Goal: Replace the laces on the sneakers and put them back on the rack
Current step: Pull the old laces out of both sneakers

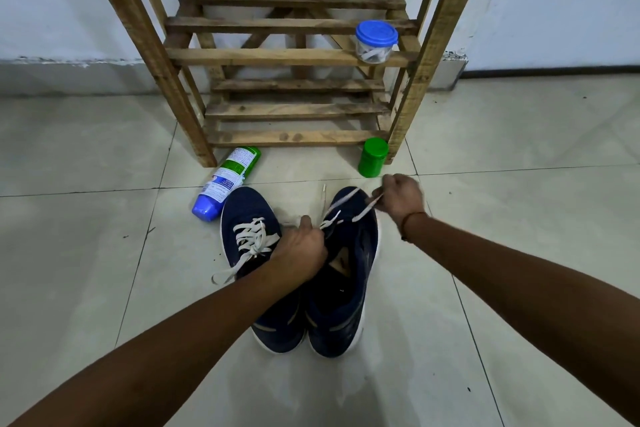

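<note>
Both my arms reach forward and down, forearms bare. My left hand (299,248) lies knuckles up, its grip clamped on the right shoe (349,288) at the edge of the open throat. My right hand (401,196) is raised a little farther out, wrist bent, with a dark band round it. Its grip is pinched together on the lace (360,213), which runs taut from my fingertips back down toward my left grip. A second end of the lace lies on the floor (104,253) just beyond my left grip.

The right shoe sits under and between my two grips, laced only near the toe. The left shoe (249,204) touches it on the left of my left grip, fully laced, its loose end trailing on the floor beside my forearm.

Beyond my right grip stands a green jar (373,157), lid on, contents hidden, at the rack's (294,55) right front leg. Farther beyond, on a rack shelf, is a clear jar (376,42) with a blue lid, holding pale coiled strips that I cannot identify. Left of and beyond my left grip a bottle (225,184) lies on its side on the floor, its blue end touching the left shoe's toe.

Count: two shoes, two jars, one bottle, one rack.
</note>
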